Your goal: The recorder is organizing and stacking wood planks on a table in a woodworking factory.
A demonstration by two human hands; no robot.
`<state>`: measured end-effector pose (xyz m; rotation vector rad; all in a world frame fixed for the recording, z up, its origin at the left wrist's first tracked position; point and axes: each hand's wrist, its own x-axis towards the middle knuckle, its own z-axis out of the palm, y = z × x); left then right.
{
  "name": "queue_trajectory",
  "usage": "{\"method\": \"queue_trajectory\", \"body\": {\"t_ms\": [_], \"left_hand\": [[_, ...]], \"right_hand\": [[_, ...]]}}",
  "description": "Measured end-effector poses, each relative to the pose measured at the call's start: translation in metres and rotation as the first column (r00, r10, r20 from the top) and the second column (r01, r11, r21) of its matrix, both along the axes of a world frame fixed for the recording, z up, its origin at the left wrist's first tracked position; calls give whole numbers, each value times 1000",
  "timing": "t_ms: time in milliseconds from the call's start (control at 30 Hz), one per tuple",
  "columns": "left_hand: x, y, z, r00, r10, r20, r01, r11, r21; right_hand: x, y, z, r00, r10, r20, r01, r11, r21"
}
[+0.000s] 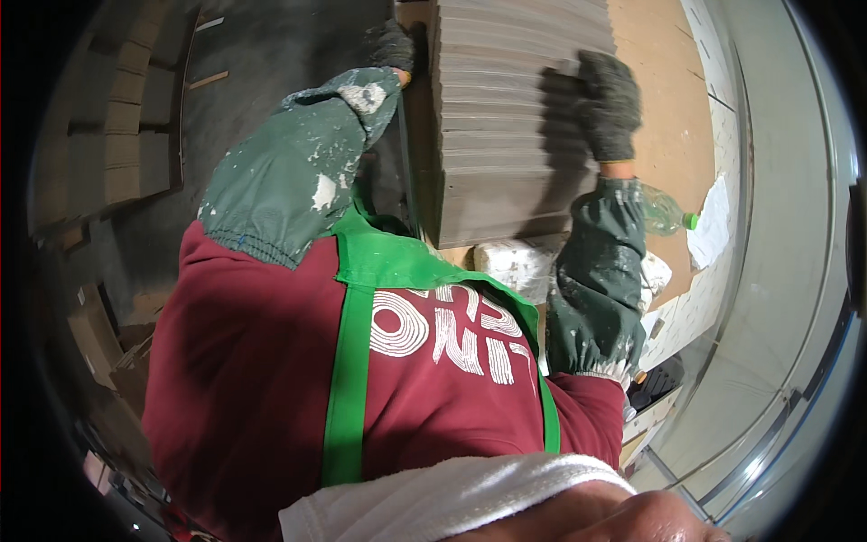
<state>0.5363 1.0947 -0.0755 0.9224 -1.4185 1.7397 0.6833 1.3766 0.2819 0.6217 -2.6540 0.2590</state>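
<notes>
A tall stack of grey-brown flat boards (pixel 510 117) lies in front of me, their edges layered one behind another. My right hand (pixel 610 104), in a dark grey work glove, is over the stack's right side and casts a shadow on it. Its fingers look extended, with no held object visible. Beyond the stack's far left corner is my left hand (pixel 394 47), in a dark glove against a dark background. Its fingers are too dark to make out, so whether it touches the boards is unclear. Green paint-spotted sleeve covers reach over both forearms.
A clear green-capped bottle (pixel 664 213) lies right of my right forearm, on a brown board surface (pixel 673 135). White paper (pixel 712 224) is beside it. A whitish wrapped bundle (pixel 515 262) sits at the stack's near end. Stacked cardboard (pixel 126 117) stands at the far left beyond dark floor.
</notes>
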Motion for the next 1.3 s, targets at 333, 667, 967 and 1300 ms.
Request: {"method": "queue_trajectory", "body": {"t_ms": [333, 667, 967, 1300], "left_hand": [[61, 3, 146, 617, -292, -731, 241, -814, 529], [35, -11, 87, 728, -342, -594, 173, -747, 642], [38, -7, 88, 628, -392, -672, 189, -761, 621], [82, 32, 160, 466, -311, -828, 307, -821, 481]], "right_hand": [[-19, 129, -26, 891, -449, -72, 455, 874, 172], [-47, 92, 1, 814, -486, 318, 531, 845, -68], [-50, 116, -17, 796, -444, 412, 594, 704, -389], [-14, 123, -47, 937, -148, 316, 348, 353, -868]]}}
